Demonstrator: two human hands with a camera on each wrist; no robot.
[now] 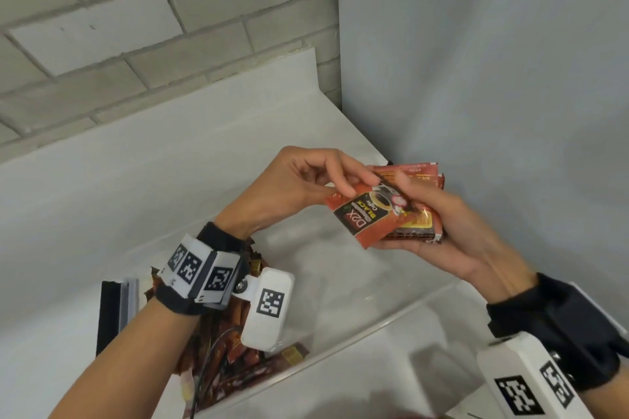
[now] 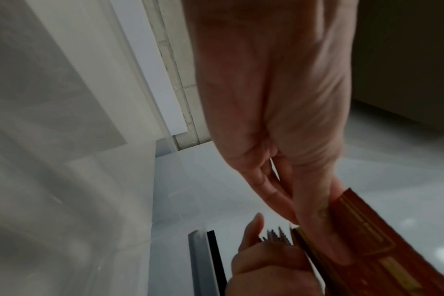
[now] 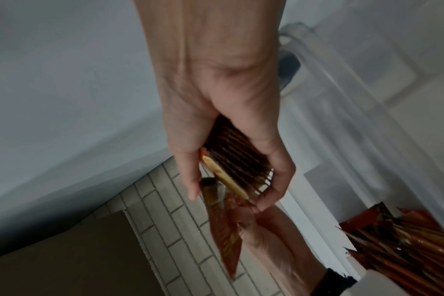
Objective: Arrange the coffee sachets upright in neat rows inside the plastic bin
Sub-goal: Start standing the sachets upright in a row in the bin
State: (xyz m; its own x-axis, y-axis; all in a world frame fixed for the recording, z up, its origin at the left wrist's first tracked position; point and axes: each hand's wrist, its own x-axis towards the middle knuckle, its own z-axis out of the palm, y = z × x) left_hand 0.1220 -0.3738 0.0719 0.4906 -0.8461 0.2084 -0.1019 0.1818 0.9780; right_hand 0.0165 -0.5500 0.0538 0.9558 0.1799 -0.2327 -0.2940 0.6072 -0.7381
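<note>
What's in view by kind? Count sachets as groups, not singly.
Hands: 2, left hand, right hand
Sachet groups: 3, single sachet, held stack, loose pile
Plastic bin: 1
Total: 6

Glossy foil sachets (image 1: pixel 377 218), clear plastic bin (image 1: pixel 391 320)
</note>
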